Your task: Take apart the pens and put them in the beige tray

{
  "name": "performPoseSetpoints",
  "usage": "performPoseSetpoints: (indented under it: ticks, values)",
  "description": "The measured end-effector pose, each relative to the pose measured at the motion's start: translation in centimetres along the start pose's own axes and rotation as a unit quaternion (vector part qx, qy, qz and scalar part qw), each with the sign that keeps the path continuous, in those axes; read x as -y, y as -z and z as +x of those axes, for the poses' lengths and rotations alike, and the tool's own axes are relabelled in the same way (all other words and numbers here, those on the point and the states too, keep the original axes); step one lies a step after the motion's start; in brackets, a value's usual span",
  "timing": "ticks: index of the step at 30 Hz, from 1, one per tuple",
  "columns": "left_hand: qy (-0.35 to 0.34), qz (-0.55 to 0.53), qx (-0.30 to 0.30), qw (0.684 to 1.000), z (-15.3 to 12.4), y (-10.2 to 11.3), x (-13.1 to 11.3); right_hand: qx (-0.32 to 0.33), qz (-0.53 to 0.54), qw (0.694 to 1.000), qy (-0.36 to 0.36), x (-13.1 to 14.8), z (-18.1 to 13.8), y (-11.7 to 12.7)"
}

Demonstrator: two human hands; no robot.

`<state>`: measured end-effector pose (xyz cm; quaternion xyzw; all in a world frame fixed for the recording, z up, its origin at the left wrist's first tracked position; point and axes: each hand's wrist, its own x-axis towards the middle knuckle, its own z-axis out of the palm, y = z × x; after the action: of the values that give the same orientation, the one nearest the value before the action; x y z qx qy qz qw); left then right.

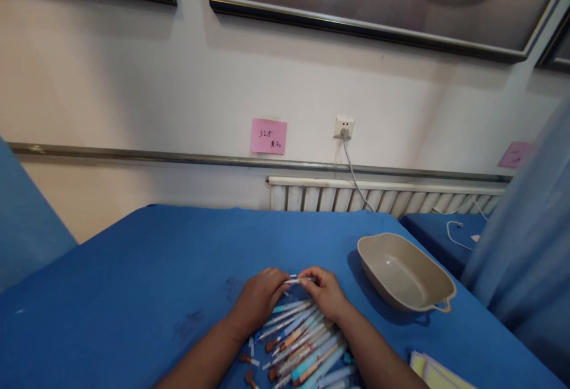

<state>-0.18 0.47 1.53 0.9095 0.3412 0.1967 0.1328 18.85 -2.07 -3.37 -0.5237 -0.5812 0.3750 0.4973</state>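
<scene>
My left hand (260,297) and my right hand (324,291) meet above a pile of pens (303,347) on the blue table (146,276). Together they pinch one white pen (294,280), held level between the fingertips of both hands. The fingers of both hands are curled closed around its ends. Several loose pens and a few small brown caps (246,358) lie under and between my forearms near the front edge.
A beige oval dish (434,303) stands empty to the right of my hands. Yellowish paper pads (439,371) lie at the front right. Behind the table are a radiator (383,196), a wall socket with a white cable (344,127) and a pink note (268,136). Blue cloth (529,246) hangs at right.
</scene>
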Motion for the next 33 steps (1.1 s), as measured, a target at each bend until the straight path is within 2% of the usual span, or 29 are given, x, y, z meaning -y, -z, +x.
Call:
performPoseSetpoints:
  ticks: [3, 5, 8, 12, 15, 20, 24, 28, 33]
  values:
    - [0.045, 0.008, 0.032, 0.998, 0.0, -0.2, 0.4, -0.011, -0.005, 1.000, 0.017, 0.0, 0.1, 0.2]
    - [0.061, -0.009, 0.016, 0.998, -0.1, -0.3, 0.5, -0.013, 0.006, 1.000, 0.013, -0.1, 0.1, 0.2]
    - [0.031, -0.024, -0.022, 0.999, -0.2, -0.2, 0.6, -0.005, 0.027, 1.000, 0.002, -0.1, 0.2, 0.2]
    - [0.004, 0.024, 0.018, 1.000, -0.1, 0.0, 0.7, -0.011, 0.032, 0.999, 0.006, -0.4, 0.3, 0.3]
    - [0.007, 0.059, 0.013, 0.998, 0.1, 0.4, 1.2, -0.041, 0.010, 0.999, 0.003, -0.8, 0.6, 1.1]
    - [0.055, 0.080, 0.013, 0.995, 0.4, 0.5, 2.3, -0.057, -0.030, 0.998, -0.003, -1.9, 1.1, 2.5]
    - [0.091, 0.038, -0.017, 0.995, 0.2, 0.0, 2.4, -0.047, -0.032, 0.998, -0.010, -2.3, 1.1, 2.2]
    - [0.052, -0.012, -0.005, 0.999, 0.0, -0.7, 1.7, -0.026, -0.029, 0.999, -0.009, -2.0, 0.8, 1.1]
    - [0.034, 0.002, 0.017, 0.999, 0.3, -1.2, 1.4, -0.014, -0.052, 0.998, 0.014, -1.7, 0.5, 0.4]
